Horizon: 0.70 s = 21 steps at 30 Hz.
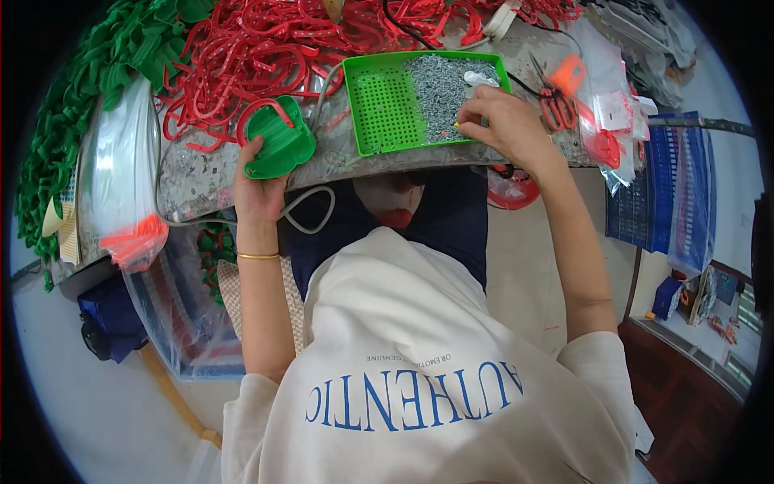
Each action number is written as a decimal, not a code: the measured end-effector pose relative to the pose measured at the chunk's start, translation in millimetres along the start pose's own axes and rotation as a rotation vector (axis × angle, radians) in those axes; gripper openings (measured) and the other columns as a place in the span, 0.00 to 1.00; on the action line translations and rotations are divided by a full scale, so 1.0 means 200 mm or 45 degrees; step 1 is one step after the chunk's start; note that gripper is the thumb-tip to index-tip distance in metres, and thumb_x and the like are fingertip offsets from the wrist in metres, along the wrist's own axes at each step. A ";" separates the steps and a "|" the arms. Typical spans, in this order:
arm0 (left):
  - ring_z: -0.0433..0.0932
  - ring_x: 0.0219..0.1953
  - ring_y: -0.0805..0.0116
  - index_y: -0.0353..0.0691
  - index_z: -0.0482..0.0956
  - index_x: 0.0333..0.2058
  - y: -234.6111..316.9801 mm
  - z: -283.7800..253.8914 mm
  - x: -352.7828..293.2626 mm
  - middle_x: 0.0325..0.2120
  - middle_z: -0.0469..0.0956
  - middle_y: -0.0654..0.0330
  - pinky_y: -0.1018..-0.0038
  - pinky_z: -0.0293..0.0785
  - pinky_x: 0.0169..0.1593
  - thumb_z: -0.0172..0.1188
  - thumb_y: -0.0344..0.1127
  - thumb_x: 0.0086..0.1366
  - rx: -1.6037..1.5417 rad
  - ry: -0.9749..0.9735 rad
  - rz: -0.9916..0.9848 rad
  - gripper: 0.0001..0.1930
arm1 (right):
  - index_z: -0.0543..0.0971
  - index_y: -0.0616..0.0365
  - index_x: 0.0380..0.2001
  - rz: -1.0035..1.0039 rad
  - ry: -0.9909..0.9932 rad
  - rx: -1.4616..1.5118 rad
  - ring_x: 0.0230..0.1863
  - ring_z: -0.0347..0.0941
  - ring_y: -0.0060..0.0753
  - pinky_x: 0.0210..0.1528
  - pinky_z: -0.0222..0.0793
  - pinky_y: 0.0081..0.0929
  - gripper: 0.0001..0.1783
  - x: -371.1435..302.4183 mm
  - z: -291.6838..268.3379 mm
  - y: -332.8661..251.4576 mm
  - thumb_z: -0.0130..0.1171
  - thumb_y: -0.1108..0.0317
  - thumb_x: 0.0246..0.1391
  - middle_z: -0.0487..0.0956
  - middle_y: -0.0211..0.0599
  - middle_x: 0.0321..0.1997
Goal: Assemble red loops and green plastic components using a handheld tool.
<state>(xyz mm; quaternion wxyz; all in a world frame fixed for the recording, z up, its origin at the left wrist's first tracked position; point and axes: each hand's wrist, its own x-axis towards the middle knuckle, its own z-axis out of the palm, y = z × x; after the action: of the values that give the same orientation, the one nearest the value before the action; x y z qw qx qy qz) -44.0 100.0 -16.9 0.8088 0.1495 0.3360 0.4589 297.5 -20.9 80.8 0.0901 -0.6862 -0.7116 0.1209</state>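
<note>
My left hand [262, 189] is closed on the edge of a curved green plastic piece [282, 143], holding it over the front edge of the worktable. A red strap [256, 113] loops along that piece's upper left side. My right hand [509, 125] is over the right end of a shallow bright green basket [380, 103]. Its fingers are pinched together at the heap of small grey metal screws [435, 85] there, and what they hold is too small to make out. A white scrap [480, 79] lies on the screws beside my fingers.
Red straps [250, 60] are heaped behind the basket, and green plastic pieces [113, 64] at the far left. Scissors [556, 109] with red handles lie right of the basket. Clear plastic bags [121, 169] hang over the left edge. A grey cable [322, 202] loops below the front edge.
</note>
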 end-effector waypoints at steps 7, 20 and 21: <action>0.78 0.48 0.59 0.34 0.74 0.49 0.02 0.00 0.02 0.46 0.78 0.54 0.62 0.75 0.53 0.57 0.34 0.64 0.003 0.002 -0.070 0.16 | 0.80 0.56 0.30 0.099 -0.095 -0.034 0.33 0.74 0.36 0.36 0.69 0.33 0.07 0.03 0.01 0.00 0.62 0.65 0.49 0.75 0.36 0.29; 0.79 0.44 0.66 0.34 0.77 0.46 0.04 -0.09 0.01 0.42 0.80 0.58 0.70 0.75 0.49 0.57 0.35 0.64 0.246 -0.021 0.040 0.14 | 0.78 0.58 0.38 0.423 -0.218 1.397 0.35 0.69 0.14 0.40 0.66 0.16 0.10 -0.05 -0.04 0.15 0.61 0.64 0.57 0.76 0.23 0.33; 0.79 0.44 0.66 0.34 0.76 0.45 0.05 -0.09 0.01 0.42 0.80 0.57 0.70 0.74 0.49 0.57 0.35 0.65 0.251 -0.020 0.036 0.14 | 0.77 0.58 0.39 0.460 -0.238 1.647 0.35 0.69 0.14 0.39 0.66 0.15 0.10 -0.06 -0.04 0.18 0.60 0.65 0.58 0.76 0.24 0.34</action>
<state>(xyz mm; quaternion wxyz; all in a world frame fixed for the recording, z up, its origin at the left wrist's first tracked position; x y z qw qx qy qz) -60.9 106.1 -26.0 0.7863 0.2367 0.3710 0.4336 334.8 -31.5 77.6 0.3990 -0.5890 -0.3751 0.5943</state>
